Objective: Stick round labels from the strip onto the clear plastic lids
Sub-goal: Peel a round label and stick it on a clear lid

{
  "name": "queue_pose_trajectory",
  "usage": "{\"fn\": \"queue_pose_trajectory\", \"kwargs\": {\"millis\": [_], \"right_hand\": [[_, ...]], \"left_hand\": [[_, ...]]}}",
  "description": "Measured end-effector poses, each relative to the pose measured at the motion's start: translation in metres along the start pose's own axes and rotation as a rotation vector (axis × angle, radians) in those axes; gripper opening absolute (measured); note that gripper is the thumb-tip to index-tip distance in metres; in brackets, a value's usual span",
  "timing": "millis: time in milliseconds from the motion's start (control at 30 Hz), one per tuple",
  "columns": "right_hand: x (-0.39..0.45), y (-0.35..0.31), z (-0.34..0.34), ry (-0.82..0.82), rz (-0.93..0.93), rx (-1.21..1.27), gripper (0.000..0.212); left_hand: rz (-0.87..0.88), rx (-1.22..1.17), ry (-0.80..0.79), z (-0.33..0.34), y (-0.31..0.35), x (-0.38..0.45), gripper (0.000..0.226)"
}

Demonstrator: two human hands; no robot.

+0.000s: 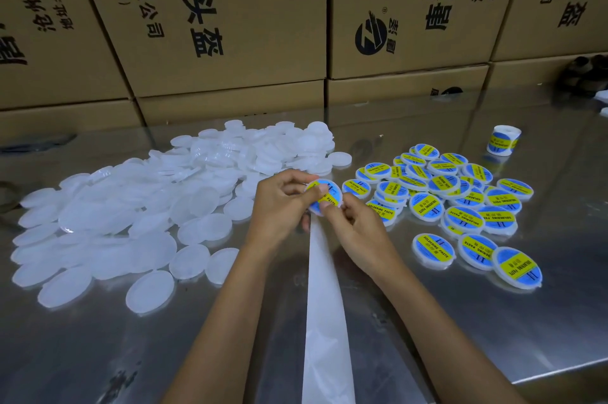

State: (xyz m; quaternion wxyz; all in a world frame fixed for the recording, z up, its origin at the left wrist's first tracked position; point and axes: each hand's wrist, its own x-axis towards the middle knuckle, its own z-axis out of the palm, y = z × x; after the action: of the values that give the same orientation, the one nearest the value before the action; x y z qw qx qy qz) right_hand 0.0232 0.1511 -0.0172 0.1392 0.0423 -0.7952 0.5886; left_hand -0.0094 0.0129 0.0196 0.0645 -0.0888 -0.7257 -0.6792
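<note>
Both hands meet at the table's middle around one clear lid [324, 197] that carries a blue and yellow round label. My left hand [281, 206] grips the lid from the left, thumb on the label. My right hand [357, 229] pinches its lower right edge, thumb pressing the label. A white backing strip [324, 305] hangs from under the hands toward me. A big heap of unlabelled clear lids [138, 209] lies on the left. Several labelled lids [460, 203] lie spread on the right.
A roll of labels [503, 140] stands at the far right on the shiny metal table [493, 321]. Stacked cardboard boxes [230, 25] wall off the back. The table's right edge runs near the lower right corner.
</note>
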Motion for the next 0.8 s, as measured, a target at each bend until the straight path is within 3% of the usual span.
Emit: {"fn": "queue_pose_trajectory", "kwargs": {"millis": [133, 267, 433, 600, 800], "right_hand": [[-0.0013, -0.0012, 0.0016, 0.036, -0.049, -0.043, 0.043], [0.0007, -0.0013, -0.0002, 0.11, -0.04, -0.095, 0.057], [0.0044, 0.0024, -0.0025, 0.194, 0.034, -0.145, 0.063], [0.0034, 0.0002, -0.0054, 0.206, 0.035, -0.096, 0.058], [0.0023, -0.0041, -0.0059, 0.071, 0.002, 0.005, 0.047]], "left_hand": [[0.027, 0.026, 0.024, -0.0024, -0.0026, 0.0007, 0.011], [0.049, 0.056, -0.074, -0.0008, -0.0039, -0.0012, 0.014], [-0.032, 0.045, -0.167, 0.0025, -0.0024, -0.0007, 0.008], [-0.044, 0.034, -0.247, 0.0037, 0.0024, -0.0025, 0.025], [0.029, 0.017, -0.074, 0.0012, -0.0007, -0.0012, 0.016]]}}
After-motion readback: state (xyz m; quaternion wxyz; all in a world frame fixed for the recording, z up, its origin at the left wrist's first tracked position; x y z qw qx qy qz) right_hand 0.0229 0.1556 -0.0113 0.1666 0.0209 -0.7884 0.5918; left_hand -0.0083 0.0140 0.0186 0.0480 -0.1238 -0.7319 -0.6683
